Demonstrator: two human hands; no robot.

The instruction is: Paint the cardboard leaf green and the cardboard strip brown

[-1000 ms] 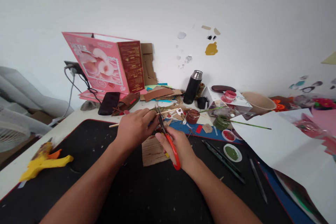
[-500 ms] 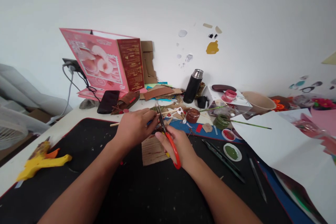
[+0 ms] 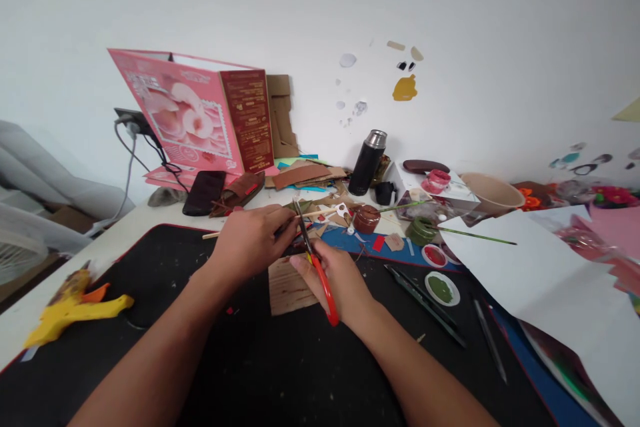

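Observation:
My left hand (image 3: 254, 240) is closed around a thin wooden stick (image 3: 319, 213), which pokes out on both sides of the fist. My right hand (image 3: 343, 280) grips scissors (image 3: 327, 293) with red-orange handles. Their blades point up and away from me and cross the stick just right of my left fingers; whether they bite into it I cannot tell. Beneath the hands, on the black mat (image 3: 290, 373), lies a square of brown corrugated cardboard (image 3: 289, 290), partly covered by my right hand.
A yellow glue gun (image 3: 75, 310) lies at left, by a phone (image 3: 205, 192). Behind stand a pink box (image 3: 195, 113), cardboard scraps (image 3: 305, 175) and a black flask (image 3: 368, 163). Paint jars (image 3: 367, 219), a green paint lid (image 3: 442, 289) and dark green tweezers (image 3: 425, 307) sit to the right.
Both hands have shifted slightly left with the stick and scissors. The scissors' handles have swung a little left and down. The blades remain across the stick.

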